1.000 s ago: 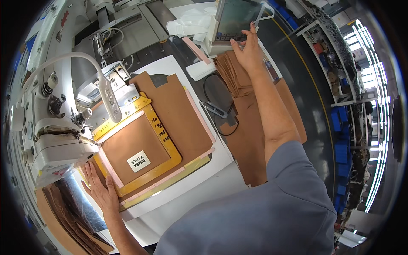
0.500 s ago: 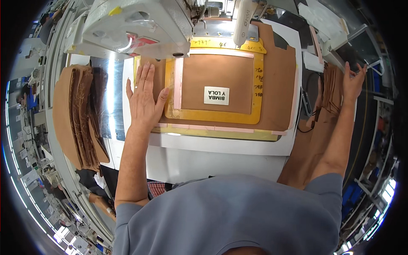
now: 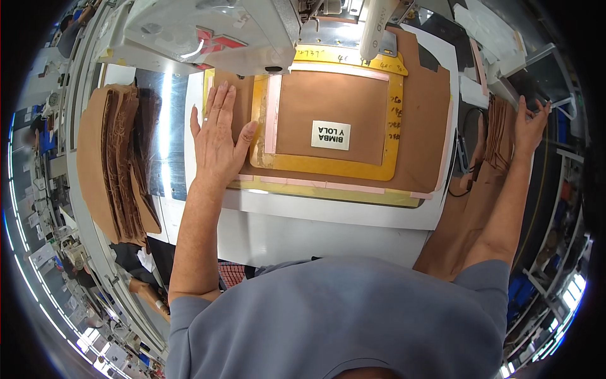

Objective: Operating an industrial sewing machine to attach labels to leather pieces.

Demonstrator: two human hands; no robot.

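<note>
My left hand (image 3: 218, 139) lies flat, fingers stretched, on the left part of a brown panel (image 3: 423, 126), its thumb beside a yellow frame (image 3: 315, 165). The frame lies on the panel around a white label (image 3: 330, 135) with dark lettering, upside down to me. Pink strips line the inside of the frame. My right hand (image 3: 531, 129) reaches far out to the right, past a stack of folded brown pieces (image 3: 500, 129). Its fingers are apart, with nothing visible in them, near a metal-edged dark stand (image 3: 527, 85).
A grey-white machine head (image 3: 208, 31) hangs over the panel's far left corner. Brown pieces stand stacked (image 3: 107, 164) at the left. Under the panel lies a white board (image 3: 303, 211). A cable (image 3: 464, 120) and a large brown piece (image 3: 457, 221) lie at the right.
The machine and work surface appear shifted slightly up and right as the view moves. My left hand stays flat on the panel; my right hand's fingers have shifted slightly, still near the stand.
</note>
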